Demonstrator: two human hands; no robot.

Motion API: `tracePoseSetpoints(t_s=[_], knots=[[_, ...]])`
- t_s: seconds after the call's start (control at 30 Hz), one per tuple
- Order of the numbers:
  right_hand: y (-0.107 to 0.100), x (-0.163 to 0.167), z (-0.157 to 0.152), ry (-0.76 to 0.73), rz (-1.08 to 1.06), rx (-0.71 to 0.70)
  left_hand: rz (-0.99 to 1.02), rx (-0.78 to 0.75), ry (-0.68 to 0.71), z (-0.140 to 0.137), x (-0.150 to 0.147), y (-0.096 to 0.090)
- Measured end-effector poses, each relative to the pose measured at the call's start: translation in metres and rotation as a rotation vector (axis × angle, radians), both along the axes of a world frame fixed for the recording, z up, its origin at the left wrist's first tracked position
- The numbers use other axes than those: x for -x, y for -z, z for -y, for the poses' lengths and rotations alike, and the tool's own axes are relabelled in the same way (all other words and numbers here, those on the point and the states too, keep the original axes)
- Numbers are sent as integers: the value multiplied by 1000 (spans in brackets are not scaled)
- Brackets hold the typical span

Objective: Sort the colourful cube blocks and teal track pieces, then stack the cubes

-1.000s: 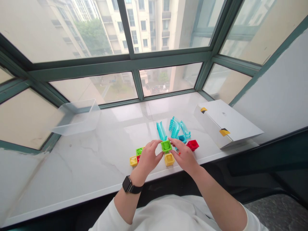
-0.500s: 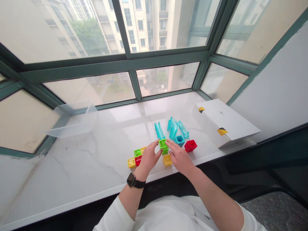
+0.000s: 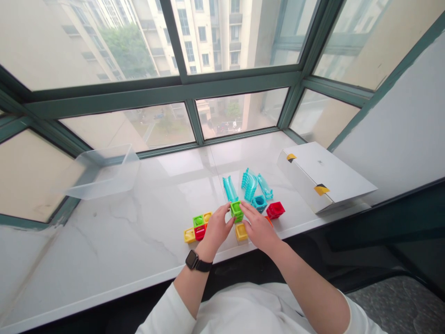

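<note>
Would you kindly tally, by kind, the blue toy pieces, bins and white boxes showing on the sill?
Blue tracks: 3
Blue block: 1
Clear bin: 1
White box: 1
Total: 6

White grey-veined ledge [image 3: 146, 227]; clear tub [image 3: 104, 189] at left, white box [image 3: 330, 169] at right; between, turquoise track pieces [image 3: 229, 188], turquoise block [image 3: 259, 203], red block [image 3: 276, 210], yellow block [image 3: 241, 231], multicoloured block cluster [image 3: 199, 226]

Daylight enters through green-framed windows [image 3: 181, 87]; white, grey-veined sill [image 3: 156, 185] below; white wall [image 3: 406, 125] at right, edge beside windows ragged.
</note>
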State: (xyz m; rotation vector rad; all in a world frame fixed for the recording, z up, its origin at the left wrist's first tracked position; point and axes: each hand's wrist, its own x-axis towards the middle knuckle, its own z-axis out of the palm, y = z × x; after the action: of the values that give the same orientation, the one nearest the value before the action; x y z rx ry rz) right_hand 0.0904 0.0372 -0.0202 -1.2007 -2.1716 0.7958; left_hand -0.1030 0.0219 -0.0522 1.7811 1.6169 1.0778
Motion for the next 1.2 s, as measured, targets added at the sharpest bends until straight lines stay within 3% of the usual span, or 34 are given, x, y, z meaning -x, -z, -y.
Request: tracePoseSetpoints(t_s=[0.23,0.63,0.73,0.87,1.03,1.2], knots=[[3,0,0,-4,-8,-16,55,26,32,-2,-2,-4],[-2,0,1,-2,44,8,-33,46,23,2,5,0],[-4,0,2,-6,61,13,-22,37,-17,8,18,-4],[-10,-2,5,0,60,2,-124,-52,-182,19,54,-2],[-30,-3,13,55,57,-75,-292,-67,-302,35,96,19],[-52,8,28,-1,-68,-153,-366,40,-298,45,98,35]])
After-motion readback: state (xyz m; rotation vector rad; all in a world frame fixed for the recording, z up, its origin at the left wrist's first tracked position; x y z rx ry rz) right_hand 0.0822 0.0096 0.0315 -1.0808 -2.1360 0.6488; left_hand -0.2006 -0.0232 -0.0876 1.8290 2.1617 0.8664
